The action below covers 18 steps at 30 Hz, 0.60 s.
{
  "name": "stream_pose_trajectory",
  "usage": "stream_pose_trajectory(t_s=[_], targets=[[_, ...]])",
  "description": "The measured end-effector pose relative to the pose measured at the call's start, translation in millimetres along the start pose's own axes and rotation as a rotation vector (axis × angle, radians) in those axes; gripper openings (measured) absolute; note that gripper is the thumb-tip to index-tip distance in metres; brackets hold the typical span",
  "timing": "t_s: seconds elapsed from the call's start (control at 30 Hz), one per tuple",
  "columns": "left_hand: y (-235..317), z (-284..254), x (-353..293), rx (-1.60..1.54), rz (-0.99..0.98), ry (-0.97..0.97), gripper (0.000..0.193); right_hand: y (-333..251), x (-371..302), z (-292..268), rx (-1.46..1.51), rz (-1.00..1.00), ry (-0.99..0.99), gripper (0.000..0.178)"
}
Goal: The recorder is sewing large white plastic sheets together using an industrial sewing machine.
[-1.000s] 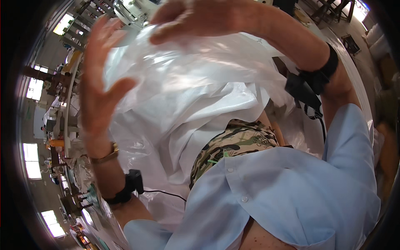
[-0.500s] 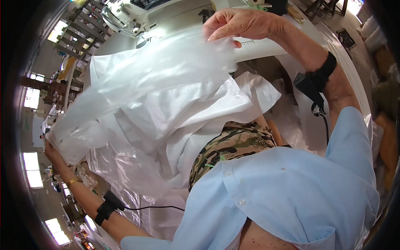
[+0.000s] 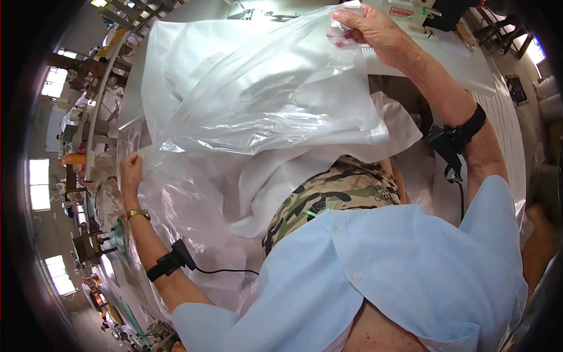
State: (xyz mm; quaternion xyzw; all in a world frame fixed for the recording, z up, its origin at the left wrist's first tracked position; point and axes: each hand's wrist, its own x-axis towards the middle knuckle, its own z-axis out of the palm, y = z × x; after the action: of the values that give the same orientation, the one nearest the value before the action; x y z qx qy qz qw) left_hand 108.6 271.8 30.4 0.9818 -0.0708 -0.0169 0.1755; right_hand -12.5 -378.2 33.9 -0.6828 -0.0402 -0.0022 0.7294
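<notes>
My right hand (image 3: 380, 32) is raised at the top, its fingers closed round a bunched corner of clear plastic film (image 3: 258, 126). From there the film hangs in a shiny, creased fold over a white woven sheet (image 3: 249, 205), which spreads across the table and my lap. On the left, my left hand (image 3: 131, 173) is closed in a fist at the film's left edge. Its fingertips are turned away, so the grip itself is partly hidden.
Behind the film stands a white sewing machine (image 3: 413, 13), mostly covered. The table's pale edge (image 3: 495, 117) curves down the right side. A cluttered bench lies to the left. A black cable (image 3: 229, 271) runs from my left forearm strap (image 3: 167, 264).
My left hand has come inward to the right and slightly up. My right hand has moved right, with the film drawn higher over the sewing machine. The view has shifted a little.
</notes>
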Motion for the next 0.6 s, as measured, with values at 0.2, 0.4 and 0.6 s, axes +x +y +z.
stream_pose_trajectory(t_s=[0.2, 0.4, 0.6], targets=[[142, 15, -39, 0.535, 0.537, 0.45, 0.041, 8, 1, 3, -0.097, -0.159, 0.221, 0.013], [322, 76, -140, 0.032, 0.983, 0.062, 0.067, 18, 5, 6, -0.062, -0.149, 0.215, 0.011], [349, 173, -151, 0.086, 1.151, 0.028, 0.042, 21, 13, 4, -0.181, -0.185, 0.271, 0.011]])
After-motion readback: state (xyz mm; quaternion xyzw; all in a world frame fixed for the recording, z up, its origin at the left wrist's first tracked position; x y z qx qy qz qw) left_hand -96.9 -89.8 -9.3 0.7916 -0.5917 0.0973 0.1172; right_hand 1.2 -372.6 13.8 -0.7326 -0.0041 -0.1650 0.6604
